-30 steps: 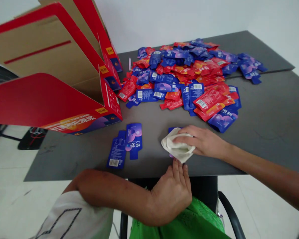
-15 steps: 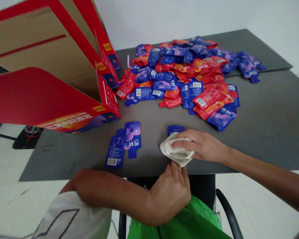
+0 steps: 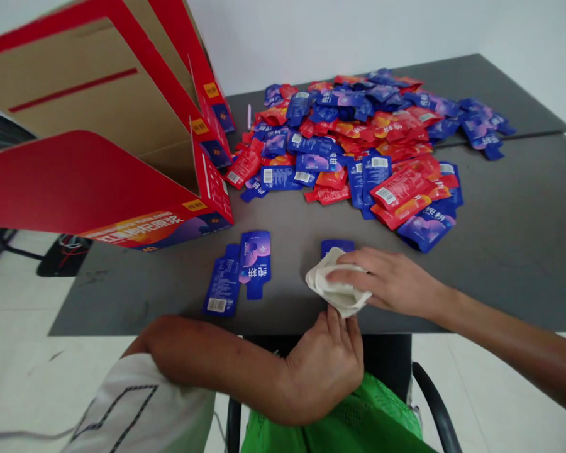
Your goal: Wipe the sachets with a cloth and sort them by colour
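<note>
My right hand (image 3: 389, 280) holds a folded white cloth (image 3: 332, 283), pressed onto a flat blue pouch (image 3: 336, 245) near the table's front edge. Only the far end of this pouch shows; the cloth covers the rest. My left hand (image 3: 332, 365) is at the table edge, its fingers closed together and its fingertips at the cloth's lower rim, where the pouch's near end lies hidden. To the left, two more blue pouches lie side by side: one with its printed purple front up (image 3: 255, 261), the other with its barcode side up (image 3: 222, 283).
A large heap of red and blue pouches (image 3: 353, 132) covers the back of the grey table (image 3: 509, 251). Open red cardboard boxes (image 3: 122, 189) stand at the left. A pale pink pen-like stick (image 3: 249, 117) is beside the heap. Behind is a white wall.
The whole view has shifted slightly, so the table things appear a little further right. Both hands keep the same pose on the cloth and pouch.
</note>
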